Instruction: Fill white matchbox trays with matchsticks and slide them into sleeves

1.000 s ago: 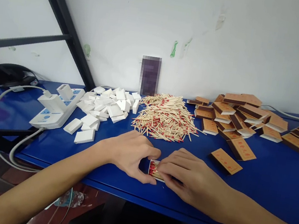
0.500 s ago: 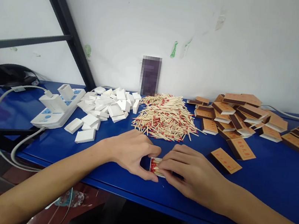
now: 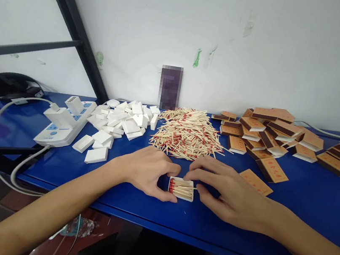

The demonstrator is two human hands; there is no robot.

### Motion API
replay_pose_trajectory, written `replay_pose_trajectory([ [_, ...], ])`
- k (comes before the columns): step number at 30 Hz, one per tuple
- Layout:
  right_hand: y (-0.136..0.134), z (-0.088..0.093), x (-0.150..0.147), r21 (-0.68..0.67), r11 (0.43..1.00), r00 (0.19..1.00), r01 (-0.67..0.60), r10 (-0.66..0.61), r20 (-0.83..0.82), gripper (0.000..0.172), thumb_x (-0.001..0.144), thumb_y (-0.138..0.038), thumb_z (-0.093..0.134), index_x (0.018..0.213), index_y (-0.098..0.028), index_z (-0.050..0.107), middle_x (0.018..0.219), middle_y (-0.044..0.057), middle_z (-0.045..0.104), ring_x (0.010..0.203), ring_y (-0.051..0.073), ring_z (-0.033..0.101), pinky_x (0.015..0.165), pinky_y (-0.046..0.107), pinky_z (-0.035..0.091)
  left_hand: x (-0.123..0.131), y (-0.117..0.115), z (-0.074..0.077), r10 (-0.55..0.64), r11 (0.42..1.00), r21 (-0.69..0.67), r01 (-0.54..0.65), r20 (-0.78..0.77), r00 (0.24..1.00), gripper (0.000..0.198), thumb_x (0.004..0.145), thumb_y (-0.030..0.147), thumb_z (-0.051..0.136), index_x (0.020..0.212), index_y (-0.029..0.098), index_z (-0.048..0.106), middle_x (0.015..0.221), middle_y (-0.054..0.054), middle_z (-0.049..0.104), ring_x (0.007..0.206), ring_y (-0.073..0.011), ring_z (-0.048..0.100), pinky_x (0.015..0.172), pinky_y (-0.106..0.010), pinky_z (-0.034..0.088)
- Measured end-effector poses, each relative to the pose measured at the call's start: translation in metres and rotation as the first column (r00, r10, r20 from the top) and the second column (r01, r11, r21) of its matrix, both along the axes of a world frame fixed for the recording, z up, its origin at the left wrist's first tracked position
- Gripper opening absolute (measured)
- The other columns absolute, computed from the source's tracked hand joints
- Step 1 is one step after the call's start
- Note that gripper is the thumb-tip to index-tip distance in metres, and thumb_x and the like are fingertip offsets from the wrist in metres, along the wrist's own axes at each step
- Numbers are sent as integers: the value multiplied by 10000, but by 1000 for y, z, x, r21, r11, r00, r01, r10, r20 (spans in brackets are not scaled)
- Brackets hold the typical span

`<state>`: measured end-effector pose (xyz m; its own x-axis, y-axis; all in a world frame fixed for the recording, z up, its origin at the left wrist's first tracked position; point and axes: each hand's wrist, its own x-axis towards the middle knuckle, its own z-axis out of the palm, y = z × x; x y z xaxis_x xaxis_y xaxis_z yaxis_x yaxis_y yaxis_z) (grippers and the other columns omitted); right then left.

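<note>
A small white tray (image 3: pixel 182 198) sits just below the middle of the frame, lined with matches (image 3: pixel 180 187), red heads toward the left of the frame; one stick pokes out past its right end. The left hand (image 3: pixel 150 171) has thumb and forefinger clamped on the tray's left end, from above and below. The right hand (image 3: pixel 227 193) is at the tray's other end, its thumb and forefinger parted, the protruding stick reaching toward the thumb. Above the hands, near the frame's centre, lies a loose match pile (image 3: pixel 189 134). White box pieces (image 3: pixel 123 116) are heaped left of centre; orange matchbox sleeves (image 3: pixel 274 168) lie at the right. A power strip (image 3: pixel 55 138) rests farther left on the blue table (image 3: pixel 132 211).
</note>
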<state>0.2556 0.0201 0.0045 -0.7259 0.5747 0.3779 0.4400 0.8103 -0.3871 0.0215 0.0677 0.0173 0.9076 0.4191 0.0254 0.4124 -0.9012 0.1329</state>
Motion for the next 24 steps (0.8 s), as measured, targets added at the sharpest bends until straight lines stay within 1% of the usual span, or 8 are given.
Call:
replay_pose_trajectory([
  [4, 5, -4, 3, 21, 1000, 994, -6, 4, 107, 354, 923, -118, 440, 1247, -211, 549, 1115, 96, 600, 1011, 224, 569, 892, 396, 475, -1, 0, 1, 9, 1000, -19, -9, 5, 1000, 451, 774, 639, 655, 782, 194, 584, 650, 33, 625, 537, -128, 546, 487, -266, 252],
  [6, 6, -7, 2, 21, 1000, 990, -13, 10, 139, 374, 927, -121, 435, 1280, -214, 516, 1142, 100, 588, 1041, 234, 556, 926, 421, 466, 0, 0, 1, 11, 1000, -25, -10, 10, 1000, 450, 770, 636, 660, 775, 193, 580, 645, 35, 621, 530, -124, 536, 487, -266, 253],
  [11, 4, -10, -4, 22, 1000, 991, -11, 8, 134, 277, 962, -146, 389, 1194, -184, 534, 1076, 103, 600, 978, 234, 560, 895, 431, 467, 0, 1, 0, 1, 1000, -23, 0, 20, 1000, 456, 765, 638, 664, 776, 192, 569, 645, 35, 618, 528, -123, 525, 485, -264, 247],
  [14, 2, -9, -5, 0, 1000, 992, -15, 15, 122, 209, 985, -210, 410, 1140, -184, 548, 1031, 86, 617, 931, 225, 566, 877, 424, 460, 0, 1, -1, -5, 1000, -15, 6, 26, 1000, 469, 778, 650, 645, 775, 188, 566, 631, 32, 602, 523, -122, 522, 481, -263, 247],
  [17, -1, -9, -6, -25, 1000, 992, 7, -4, 129, 167, 996, -248, 418, 1050, -185, 563, 958, 67, 624, 862, 214, 566, 823, 405, 456, 0, 1, -1, -7, 1000, -13, 7, 32, 999, 467, 783, 650, 637, 793, 189, 571, 623, 32, 594, 524, -124, 521, 481, -258, 249],
  [20, -1, -10, -7, -79, 996, 993, 40, -31, 111, 151, 992, -215, 416, 1032, -187, 559, 925, 51, 620, 833, 199, 564, 786, 374, 448, 0, 1, -2, -10, 1000, -10, 11, 33, 999, 467, 777, 650, 643, 802, 189, 575, 627, 33, 595, 521, -120, 518, 481, -256, 252],
  [24, 0, -7, -9, -184, 981, 997, 62, -51, 61, 159, 998, -222, 415, 1033, -207, 569, 897, 25, 616, 810, 176, 559, 765, 341, 438, 0, 1, -2, -12, 1000, -9, 13, 44, 999, 475, 769, 660, 650, 849, 195, 595, 635, 37, 595, 527, -124, 529, 484, -263, 262],
])
